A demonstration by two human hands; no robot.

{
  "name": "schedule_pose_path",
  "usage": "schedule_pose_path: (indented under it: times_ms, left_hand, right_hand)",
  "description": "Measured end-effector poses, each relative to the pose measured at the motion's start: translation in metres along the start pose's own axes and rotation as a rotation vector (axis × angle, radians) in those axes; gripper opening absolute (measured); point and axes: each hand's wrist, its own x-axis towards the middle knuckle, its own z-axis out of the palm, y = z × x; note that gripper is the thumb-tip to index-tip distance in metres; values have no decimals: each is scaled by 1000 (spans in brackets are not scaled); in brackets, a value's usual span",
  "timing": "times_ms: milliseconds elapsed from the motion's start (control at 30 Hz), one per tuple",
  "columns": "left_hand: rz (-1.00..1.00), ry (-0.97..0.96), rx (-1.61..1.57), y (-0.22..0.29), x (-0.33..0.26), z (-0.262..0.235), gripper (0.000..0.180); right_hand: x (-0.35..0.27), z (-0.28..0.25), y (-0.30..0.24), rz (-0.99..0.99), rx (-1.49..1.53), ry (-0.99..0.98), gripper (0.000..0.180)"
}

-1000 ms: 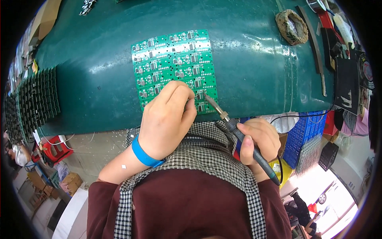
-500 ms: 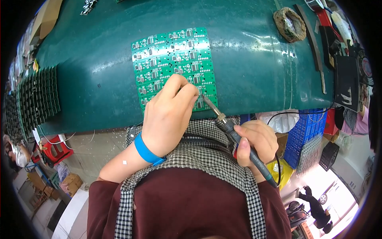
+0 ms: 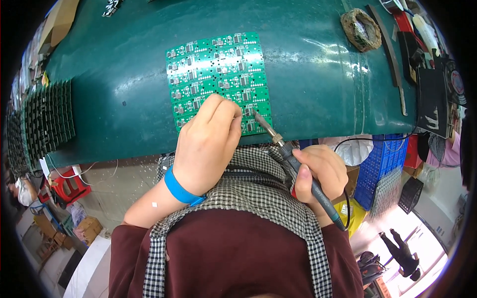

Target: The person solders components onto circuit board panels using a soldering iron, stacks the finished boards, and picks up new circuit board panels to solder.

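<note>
A green circuit board panel, divided into rows of repeated small boards with dark chips, lies flat on the green mat. Over its near edge, my left hand is closed in a pinch, and what its fingertips hold is too small to make out. A blue band circles that wrist. My right hand grips a soldering iron like a pen, from the board's near right. The iron's metal tip points up and left, at or just above the panel's lower right part, beside my left fingertips.
Many circuit panels stand upright in a row at the left. A brown ring-shaped holder sits at the far right, near a long dark strip. Below the right table edge is a blue crate. A person stands in the background.
My left fingers have shifted slightly left, away from the iron. The iron's tip has moved a little up the panel. The background person at lower right has changed position.
</note>
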Motion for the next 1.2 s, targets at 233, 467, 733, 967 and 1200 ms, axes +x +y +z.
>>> schedule_pose_path:
  times_ms: [233, 467, 733, 967, 1200]
  left_hand:
    - [-25, -76, -64, 7, -8, -8, 17]
    - [-39, -19, -88, 3, -10, 0, 18]
    - [-5, -60, -41, 7, -8, 0, 13]
    - [-1, -40, -19, 2, -10, 4, 11]
    - [-257, -131, -430, -9, -15, -31, 11]
  right_hand:
    - [-5, -8, -3, -6, 10, 47, 14]
    - [-7, -5, -3, -12, 19, 22, 14]
    - [-11, -5, -5, -7, 17, 10, 13]
    - [-17, -6, -9, -19, 1, 11, 14]
    - [-19, -11, -11, 1, -45, 91, 15]
